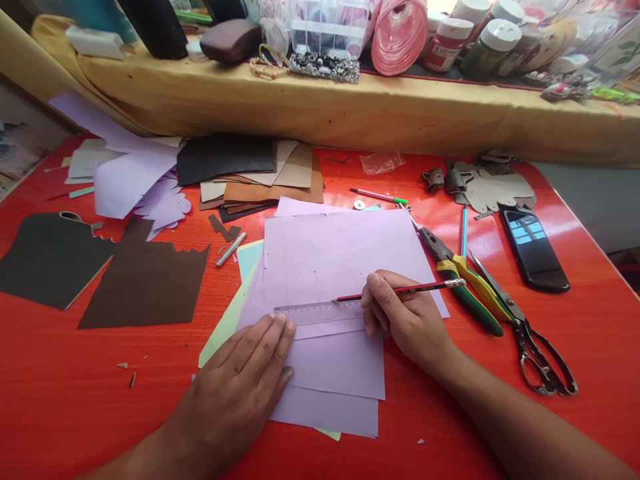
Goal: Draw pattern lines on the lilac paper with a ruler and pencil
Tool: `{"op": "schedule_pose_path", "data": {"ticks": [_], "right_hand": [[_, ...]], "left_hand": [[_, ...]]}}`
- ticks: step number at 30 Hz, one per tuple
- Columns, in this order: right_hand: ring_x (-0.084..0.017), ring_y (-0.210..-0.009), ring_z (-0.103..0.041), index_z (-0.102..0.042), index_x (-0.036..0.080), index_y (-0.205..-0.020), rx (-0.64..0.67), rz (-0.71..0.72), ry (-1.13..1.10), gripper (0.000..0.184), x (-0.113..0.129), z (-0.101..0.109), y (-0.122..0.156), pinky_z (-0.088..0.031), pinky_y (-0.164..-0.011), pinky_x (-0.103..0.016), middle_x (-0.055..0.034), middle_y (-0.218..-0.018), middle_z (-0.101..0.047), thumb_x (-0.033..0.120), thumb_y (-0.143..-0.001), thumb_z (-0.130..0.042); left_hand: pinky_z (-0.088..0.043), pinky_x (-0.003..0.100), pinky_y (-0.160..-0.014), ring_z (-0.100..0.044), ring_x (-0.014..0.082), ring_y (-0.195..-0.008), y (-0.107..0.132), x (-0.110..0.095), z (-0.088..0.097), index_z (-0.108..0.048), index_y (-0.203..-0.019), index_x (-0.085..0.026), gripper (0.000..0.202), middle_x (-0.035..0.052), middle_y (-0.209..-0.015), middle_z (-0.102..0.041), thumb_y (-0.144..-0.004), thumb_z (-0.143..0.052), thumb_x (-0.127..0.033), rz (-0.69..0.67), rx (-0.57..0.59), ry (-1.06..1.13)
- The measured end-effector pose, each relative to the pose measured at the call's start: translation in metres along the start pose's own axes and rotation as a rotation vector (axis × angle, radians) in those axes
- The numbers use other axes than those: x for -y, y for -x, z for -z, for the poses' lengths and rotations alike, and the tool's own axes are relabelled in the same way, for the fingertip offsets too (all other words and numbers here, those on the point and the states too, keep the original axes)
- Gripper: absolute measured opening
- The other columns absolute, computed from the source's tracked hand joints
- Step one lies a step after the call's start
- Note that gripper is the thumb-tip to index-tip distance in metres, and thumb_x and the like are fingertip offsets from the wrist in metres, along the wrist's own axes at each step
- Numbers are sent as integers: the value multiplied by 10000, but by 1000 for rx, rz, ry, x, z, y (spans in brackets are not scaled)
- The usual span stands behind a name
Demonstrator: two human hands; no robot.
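My left hand point(245, 380) lies flat with fingers stretched out, pressing the left end of a clear plastic ruler point(320, 311) onto a lilac paper sheet point(340, 260). My right hand point(405, 320) is closed on a red pencil point(400, 290), whose tip touches the paper at the ruler's upper edge. More lilac sheets point(335, 380) and a pale green sheet point(223, 330) lie underneath on the red table point(75, 400).
Right of my hand lie green-and-yellow-handled pliers point(463, 283), scissors point(530, 333), a blue pen point(464, 230) and a black phone point(533, 247). Dark leather pieces point(145, 280) lie on the left, a stack of leather and card point(260, 173) behind. A cluttered shelf point(350, 107) runs along the back.
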State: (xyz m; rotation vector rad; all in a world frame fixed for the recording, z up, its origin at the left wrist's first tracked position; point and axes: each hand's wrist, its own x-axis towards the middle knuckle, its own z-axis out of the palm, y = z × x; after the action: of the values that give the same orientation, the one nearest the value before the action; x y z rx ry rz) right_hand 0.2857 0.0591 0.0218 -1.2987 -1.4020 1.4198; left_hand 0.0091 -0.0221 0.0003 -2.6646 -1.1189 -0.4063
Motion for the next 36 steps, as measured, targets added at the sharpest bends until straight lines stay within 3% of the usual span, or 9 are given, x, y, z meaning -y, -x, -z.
{"op": "schedule_pose_path", "data": {"ticks": [20,27,36], "right_hand": [[-130,-438,-517,-639,214,-701,4,42,23,600,3,1,1,-375,-485,-281,4,-501,-603,666,-1094,-607],[-136,-405,-558,-698,202,-726,-76,-18,-264,530,-3,6,-5,-404,-470,-257,73,-446,-425,627,-1041,-723],[-132,-375,-514,-693,195,-706,-109,-108,-418,518,0,8,-12,-387,-449,-261,88,-442,-371,633,-948,-828]], "left_hand": [[-498,478,-1105,-714,343,-1273,-2,-2,1,-659,-1431,-1,379,215,-1365,-764,-1158,-476,-191,23,2,-1],[-505,466,-1122,-704,331,-1290,0,-1,0,-668,-1441,-25,384,181,-1387,-762,-1141,-503,-200,53,-3,73],[-491,465,-1122,-713,311,-1259,-2,4,3,-692,-1412,-43,348,157,-1341,-783,-1147,-519,-189,53,-40,92]]}}
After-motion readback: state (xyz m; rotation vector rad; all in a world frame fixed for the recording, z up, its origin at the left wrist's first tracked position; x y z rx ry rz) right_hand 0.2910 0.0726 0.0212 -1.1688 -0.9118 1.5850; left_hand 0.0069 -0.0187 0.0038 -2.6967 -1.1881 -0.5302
